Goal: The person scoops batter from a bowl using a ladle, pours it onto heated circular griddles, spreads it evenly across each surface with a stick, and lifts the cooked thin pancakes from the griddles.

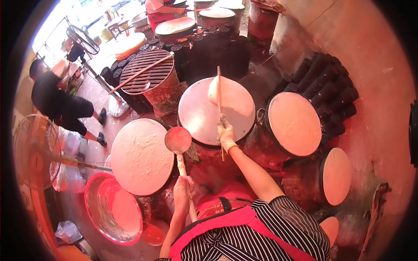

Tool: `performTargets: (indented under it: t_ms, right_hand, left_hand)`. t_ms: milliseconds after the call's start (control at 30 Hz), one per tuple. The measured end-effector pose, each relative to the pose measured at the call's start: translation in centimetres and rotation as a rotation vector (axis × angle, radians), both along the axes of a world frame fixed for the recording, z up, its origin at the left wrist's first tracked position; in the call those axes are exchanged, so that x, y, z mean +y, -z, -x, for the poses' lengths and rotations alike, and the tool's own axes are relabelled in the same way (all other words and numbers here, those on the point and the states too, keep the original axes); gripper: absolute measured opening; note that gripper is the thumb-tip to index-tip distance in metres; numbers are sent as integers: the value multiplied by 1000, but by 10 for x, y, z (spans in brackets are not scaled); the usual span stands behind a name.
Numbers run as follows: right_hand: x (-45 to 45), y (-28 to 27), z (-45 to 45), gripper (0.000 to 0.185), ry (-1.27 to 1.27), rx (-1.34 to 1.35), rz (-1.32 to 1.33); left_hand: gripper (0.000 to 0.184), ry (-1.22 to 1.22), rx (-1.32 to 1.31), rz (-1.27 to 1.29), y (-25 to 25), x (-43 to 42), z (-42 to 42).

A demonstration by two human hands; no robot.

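My left hand [183, 190] is wrapped round the handle of a ladle [178, 140], whose round head is raised near the edge of a batter-covered griddle [141, 156]. A pale glove covers my right hand [226, 132], which grips a long thin wooden stick [220, 95]. The stick lies across the middle griddle [196, 114], over a pale sheet of batter [237, 99] on its upper right part. Below and left of the left griddle is a red-rimmed basin [92, 204] with pale batter inside.
More griddles [294, 124] [337, 176] stand at the right, beside stacked black cylinders [326, 82]. A grate-topped drum [148, 71] is beyond the left griddle. One person [61, 98] stands at the left near a fan [37, 152]; another person [161, 11] is at the top.
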State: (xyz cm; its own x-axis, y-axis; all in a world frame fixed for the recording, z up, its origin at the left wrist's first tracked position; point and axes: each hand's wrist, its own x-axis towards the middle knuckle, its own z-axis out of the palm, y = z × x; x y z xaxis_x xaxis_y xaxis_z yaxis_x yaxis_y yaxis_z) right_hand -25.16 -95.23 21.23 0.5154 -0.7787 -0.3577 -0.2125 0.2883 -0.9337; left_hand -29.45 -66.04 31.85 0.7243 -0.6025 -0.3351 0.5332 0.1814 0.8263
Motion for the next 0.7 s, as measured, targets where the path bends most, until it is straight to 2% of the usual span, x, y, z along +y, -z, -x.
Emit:
performTargets:
  t_ms: [100,167,200,233,267,333,400,433,500,600,667,700]
  right_hand:
    - [-11,-14,7,43,-211,-14,-18]
    - [-25,-41,35,42,-369,39,-93]
    - [-33,-72,57,41,-396,35,-252]
    - [-47,-72,76,39,-407,-34,-340]
    - [-59,-67,92,35,-334,-36,-352]
    - [-89,-24,109,33,-100,-49,-178]
    - [-115,-15,108,38,-65,-31,-122]
    - [-122,-8,102,39,-183,19,-88]
    - [-128,22,78,38,-382,-65,45]
    - [-123,30,60,39,-547,-57,66]
    - [-113,-32,79,39,-625,87,-89]
    - [-119,-38,91,38,-680,99,-86]
  left_hand:
    - [56,-114,40,-121,-17,-15,13]
    - [63,-148,57,-69,-5,-21,17]
    - [67,-165,65,-47,2,-24,19]
    - [72,-184,59,-29,6,-29,22]
    - [72,-211,110,4,10,-31,24]
    - [71,-266,214,69,16,-37,35]
    - [67,-325,218,49,15,-52,44]
    - [66,-353,219,38,14,-60,50]
    - [62,-314,104,-109,12,-74,61]
    - [58,-363,34,-208,10,-102,81]
    - [59,-356,47,-224,16,-108,92]
    - [59,-367,50,-234,20,-109,97]
